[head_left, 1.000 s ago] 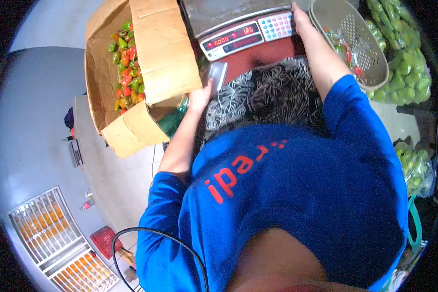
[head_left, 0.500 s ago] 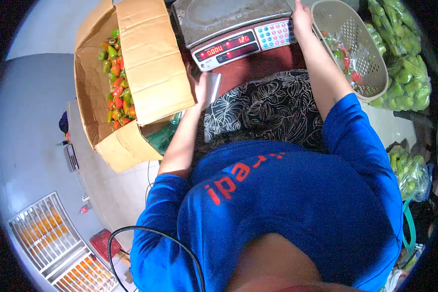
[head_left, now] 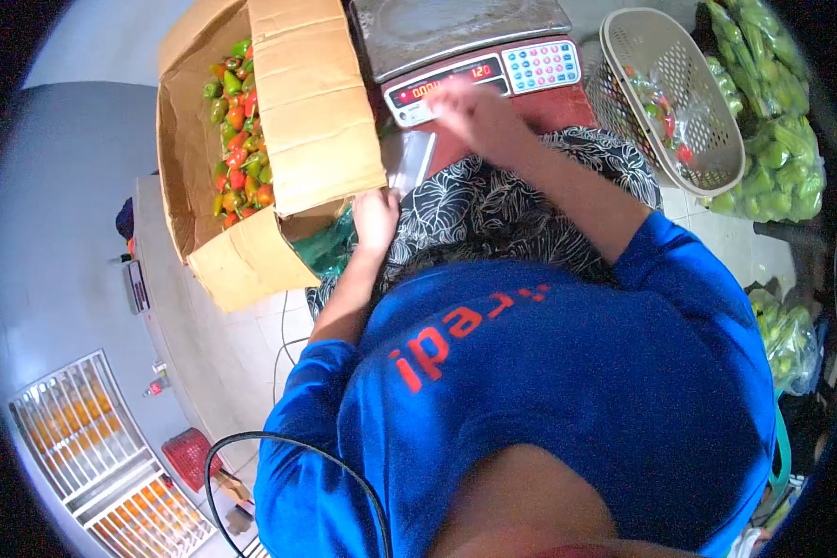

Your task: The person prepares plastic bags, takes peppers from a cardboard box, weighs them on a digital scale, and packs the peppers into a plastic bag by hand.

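My left hand (head_left: 377, 219) is beside the lower corner of the cardboard box (head_left: 312, 102), its fingers curled. Clear plastic bags (head_left: 413, 158) lie just above it; whether the fingers grip them cannot be seen. My right hand (head_left: 470, 110) is smeared by motion in front of the weighing scale (head_left: 544, 65) and covers part of its red display. Its fingers cannot be made out clearly. Red, orange and green peppers (head_left: 237, 158) fill the open box. The scale's metal platform (head_left: 456, 28) shows nothing on it.
A beige perforated basket (head_left: 733, 158) at right holds clear plastic and a few peppers. Bags of green vegetables (head_left: 777, 167) lie beyond it, with another bag (head_left: 781, 344) lower down. A black cable (head_left: 298, 442) loops at lower left. A red basket (head_left: 191, 456) stands near the barred window (head_left: 84, 437).
My right hand has left the basket's edge and moved left to the front of the scale. My left hand has moved down slightly, off the side of the plastic bags. The view has shifted a little.
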`<state>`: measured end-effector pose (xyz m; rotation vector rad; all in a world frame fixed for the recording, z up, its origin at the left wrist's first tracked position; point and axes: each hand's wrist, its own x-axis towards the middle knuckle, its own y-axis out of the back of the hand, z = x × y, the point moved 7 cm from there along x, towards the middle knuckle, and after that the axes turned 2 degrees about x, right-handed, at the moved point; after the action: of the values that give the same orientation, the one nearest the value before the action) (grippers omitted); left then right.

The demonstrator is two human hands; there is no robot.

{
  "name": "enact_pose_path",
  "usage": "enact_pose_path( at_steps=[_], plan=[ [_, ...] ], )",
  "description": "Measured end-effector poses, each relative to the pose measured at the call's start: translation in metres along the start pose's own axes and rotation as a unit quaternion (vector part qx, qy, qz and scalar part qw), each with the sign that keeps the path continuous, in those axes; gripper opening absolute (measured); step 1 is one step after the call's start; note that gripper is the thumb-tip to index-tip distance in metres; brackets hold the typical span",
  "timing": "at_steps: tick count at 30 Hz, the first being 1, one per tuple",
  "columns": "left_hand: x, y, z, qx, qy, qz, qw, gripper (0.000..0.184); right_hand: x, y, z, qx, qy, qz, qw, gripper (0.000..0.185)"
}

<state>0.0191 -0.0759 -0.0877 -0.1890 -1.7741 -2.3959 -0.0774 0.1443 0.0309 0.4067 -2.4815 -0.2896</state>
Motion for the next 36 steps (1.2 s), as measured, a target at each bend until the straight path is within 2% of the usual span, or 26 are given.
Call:
enact_pose_path(
  at_steps=[1,3,6,9,12,13,14,16,17,18,19,21,22,23,24,25,26,27,28,29,32,35,36],
  plan=[
    [-0.001,-0.004,-0.008,0.054,-0.033,0.044,0.997,0.044,-0.015,-0.019,-0.018,0.08,-0.191,-0.132,0.969,0.021],
    [0.001,-0.003,-0.022,0.052,-0.012,0.012,0.998,0.037,-0.054,-0.054,-0.035,0.125,-0.114,-0.211,0.963,0.027],
    [-0.005,0.005,-0.022,0.022,-0.005,0.004,1.0,0.034,-0.107,-0.088,-0.048,0.145,-0.136,-0.529,0.825,0.033],
    [-0.004,0.002,-0.031,0.0,0.021,-0.018,1.0,0.032,-0.136,-0.094,-0.013,-0.002,-0.166,-0.651,0.741,0.036],
    [-0.005,0.006,-0.022,0.021,0.01,-0.019,1.0,0.028,-0.121,-0.102,0.002,-0.009,-0.123,-0.634,0.763,0.038],
    [-0.006,0.016,-0.006,0.027,0.008,-0.023,0.999,0.029,-0.109,-0.096,0.001,0.024,-0.112,-0.562,0.819,0.039],
    [-0.006,0.021,0.007,-0.017,-0.006,-0.014,1.0,0.03,-0.101,-0.091,0.005,0.04,-0.154,-0.526,0.836,0.04],
    [-0.006,0.028,0.032,-0.106,-0.032,0.002,0.994,0.031,-0.093,-0.091,0.025,-0.002,-0.149,-0.479,0.865,0.045],
    [-0.005,0.043,0.062,-0.156,-0.063,-0.012,0.986,0.023,-0.092,-0.088,0.036,0.022,-0.238,-0.454,0.858,0.048],
    [-0.006,0.054,0.085,-0.168,-0.125,0.013,0.978,0.024,-0.093,-0.085,0.046,0.047,-0.325,-0.426,0.843,0.051],
    [-0.008,0.055,0.095,-0.199,-0.107,-0.013,0.974,0.025,-0.097,-0.082,0.052,0.072,-0.408,-0.396,0.819,0.054],
    [-0.007,0.069,0.113,-0.254,-0.042,-0.062,0.964,0.03,-0.095,-0.079,0.041,0.164,-0.456,-0.378,0.789,0.069],
    [-0.007,0.077,0.118,-0.244,-0.057,-0.051,0.967,0.03,-0.095,-0.077,0.037,0.209,-0.478,-0.367,0.77,0.076],
    [-0.006,0.083,0.121,-0.235,-0.072,-0.04,0.969,0.031,-0.098,-0.078,0.036,0.257,-0.506,-0.38,0.731,0.065],
    [-0.006,0.088,0.124,-0.225,-0.087,-0.029,0.97,0.032,-0.092,-0.078,0.03,0.318,-0.487,-0.351,0.734,0.06],
    [-0.008,0.088,0.124,-0.244,-0.06,-0.055,0.966,0.034,-0.087,-0.078,0.021,0.377,-0.467,-0.321,0.733,0.055],
    [-0.01,0.091,0.132,-0.252,-0.092,-0.053,0.962,0.033,-0.081,-0.075,0.013,0.436,-0.444,-0.289,0.727,0.049],
    [-0.012,0.094,0.139,-0.259,-0.123,-0.051,0.957,0.032,-0.078,-0.068,0.01,0.441,-0.438,-0.3,0.724,0.038],
    [-0.015,0.096,0.145,-0.266,-0.154,-0.049,0.95,0.03,-0.069,-0.067,0.027,0.358,-0.29,-0.308,0.832,0.037],
    [-0.017,0.097,0.151,-0.273,-0.194,-0.051,0.941,0.027,-0.065,-0.074,0.052,0.262,-0.131,-0.304,0.906,0.036],
    [-0.025,0.101,0.172,-0.267,-0.212,-0.11,0.933,0.025,-0.064,-0.066,0.054,0.337,-0.261,-0.253,0.868,0.029],
    [-0.035,0.107,0.19,-0.321,-0.173,-0.222,0.904,0.023,-0.055,-0.048,0.047,0.448,-0.318,-0.193,0.813,0.026],
    [-0.037,0.111,0.196,-0.346,-0.166,-0.251,0.889,0.023,-0.053,-0.046,0.053,0.446,-0.349,-0.17,0.806,0.026]
  ],
)
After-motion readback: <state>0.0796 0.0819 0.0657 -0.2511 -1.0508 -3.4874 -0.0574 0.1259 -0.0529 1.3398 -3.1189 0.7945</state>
